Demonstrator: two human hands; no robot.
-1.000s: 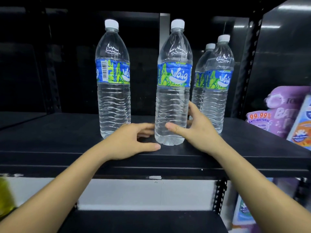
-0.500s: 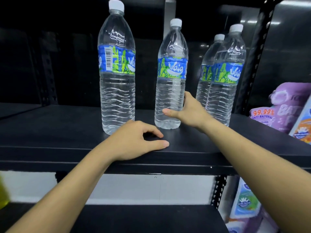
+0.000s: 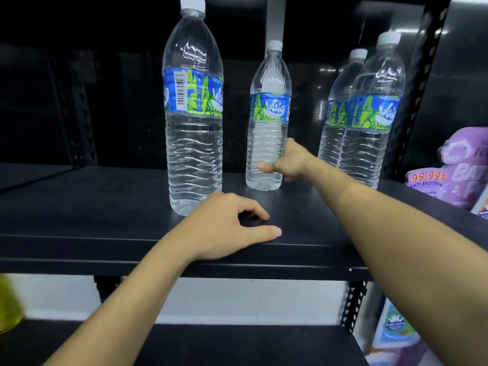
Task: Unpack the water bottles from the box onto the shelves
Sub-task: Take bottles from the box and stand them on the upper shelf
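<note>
R grip (image 3: 290,162) holds mid bottle (image 3: 268,109) low; L grip (image 3: 227,228) slack, empty, on shelf (image 3: 92,207).

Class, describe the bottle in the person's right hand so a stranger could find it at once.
On the black metal shelf, find the clear plastic water bottle second from the left among four alike. Only it is gripped low down by the right hand.

R hand (image 3: 286,165) gripping middle bottle (image 3: 268,122) low (upright, on shelf (image 3: 79,207)), L hand (image 3: 227,228) resting at shelf edge
</note>
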